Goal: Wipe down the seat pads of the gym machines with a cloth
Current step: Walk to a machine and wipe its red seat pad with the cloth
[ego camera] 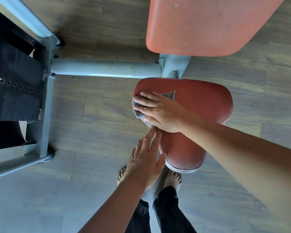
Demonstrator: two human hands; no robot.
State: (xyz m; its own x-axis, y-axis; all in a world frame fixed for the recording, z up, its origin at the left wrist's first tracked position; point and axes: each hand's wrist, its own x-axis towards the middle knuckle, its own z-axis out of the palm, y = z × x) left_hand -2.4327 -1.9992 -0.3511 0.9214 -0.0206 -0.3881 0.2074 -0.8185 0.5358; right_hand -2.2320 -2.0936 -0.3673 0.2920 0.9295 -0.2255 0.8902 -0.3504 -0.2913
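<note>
Looking straight down, I've got two bare feet point(123, 174) on the wood floor point(91, 115), with black trouser legs point(171, 212) at the bottom edge. Just beyond them the left forearm comes up from below and the left hand point(143, 159) reaches forward. Its fingers are straight and close together, the thumb spread, and the fingertips lie along the near-left edge of the red seat pad point(201, 105), gripping nothing. The right arm sweeps in from the right side and crosses over the pad's narrow front end. The right hand point(158, 111) lies flat, palm down, fingers stretched leftward, pressing the grey cloth point(138, 113) onto the pad's wide left part. Cloth bunches out past the fingertips, and one corner pokes out beyond the knuckles. The two hands nearly meet at that left edge. Past the seat I see the grey frame tube point(106, 69) running left to a black weight stack point(15, 91), and farthest off the orange back pad point(208, 26).
</note>
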